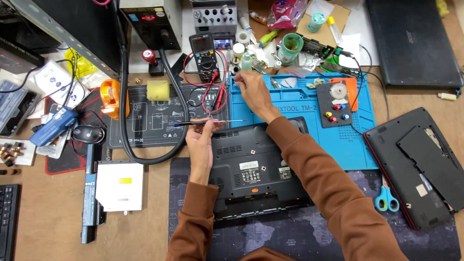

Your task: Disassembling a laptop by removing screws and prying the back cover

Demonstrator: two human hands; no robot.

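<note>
- Slim precision screwdriver [208,123] with a dark blue handle and thin metal shaft lies level, pinched between the thumb and fingers of the left hand [202,140], shaft pointing right, above the far edge of the laptop.
- Black plastic laptop [256,169] lies bottom side up on a dark printed desk mat [309,232], directly under both forearms; pale labels show on its underside.
- Right hand [253,92] reaches away over the blue silicone repair mat [357,140], fingertips drawn together near the mat's far left corner; whether they pinch anything is too small to tell.
- Both arms wear brown sleeves [333,193].
- Black digital multimeter [204,50] with red and black leads stands just beyond the right hand.
- Black work mat with white line drawings [145,121] sits left of the blue mat; a yellow sponge [158,90] rests on it, and a thick black hose [124,96] curves across it.
- Orange tape dispenser [110,98] and black computer mouse [88,133] lie further left.
- White flat optical drive [120,186] and a long black battery pack [89,193] lie on the wooden table left of the laptop.
- Blue-handled scissors [386,199] lie between the blue mat and a second opened black laptop with a dark red edge [420,164] at the right.
- Closed dark laptop [411,38] sits at the far right corner.
</note>
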